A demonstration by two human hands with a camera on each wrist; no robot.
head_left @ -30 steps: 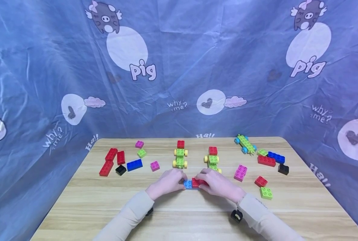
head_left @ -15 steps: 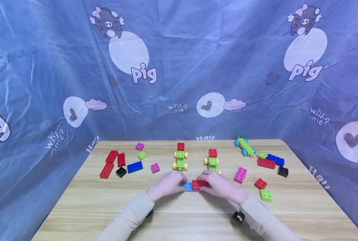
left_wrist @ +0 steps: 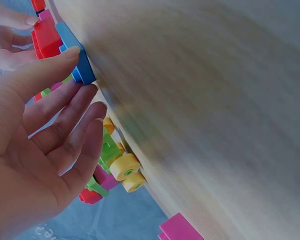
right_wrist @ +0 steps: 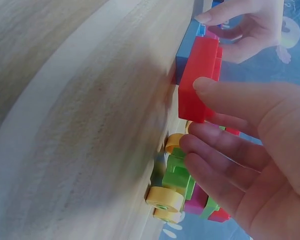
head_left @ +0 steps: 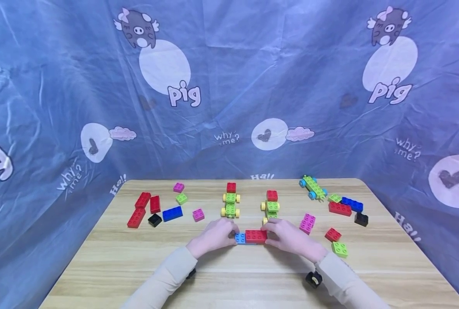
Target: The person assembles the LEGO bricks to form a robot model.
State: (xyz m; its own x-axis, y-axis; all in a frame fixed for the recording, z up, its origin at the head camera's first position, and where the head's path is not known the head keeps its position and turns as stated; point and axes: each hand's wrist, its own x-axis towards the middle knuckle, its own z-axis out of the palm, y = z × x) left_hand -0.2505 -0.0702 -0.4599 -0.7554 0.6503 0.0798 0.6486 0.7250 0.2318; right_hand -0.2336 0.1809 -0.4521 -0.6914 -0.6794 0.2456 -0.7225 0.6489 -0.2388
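A long red brick [head_left: 256, 236] sits on a light blue brick [head_left: 240, 238] at the middle of the table, overhanging it on the right. My left hand [head_left: 218, 234] pinches the left end of the blue brick between thumb and fingers, as the left wrist view also shows. At the right end of the red brick, my right hand [head_left: 289, 236] holds it, with the thumb [right_wrist: 205, 86] against its near side and the index finger behind. Just beyond the hands stand two green wheeled cars, the left one [head_left: 231, 205] and the right one [head_left: 272, 207], partly behind my right hand.
Red bricks [head_left: 136, 217], a blue brick [head_left: 173, 213] and a black brick [head_left: 154, 220] lie on the left. On the right are a pink brick [head_left: 307, 223], a lime brick [head_left: 339, 249] and a blue-wheeled green car [head_left: 313, 187]. A patterned curtain [head_left: 229, 86] surrounds the back.
My right hand has shifted right along the red brick to its end, uncovering more of its top. My left hand stays on the blue brick. The view has tilted slightly.
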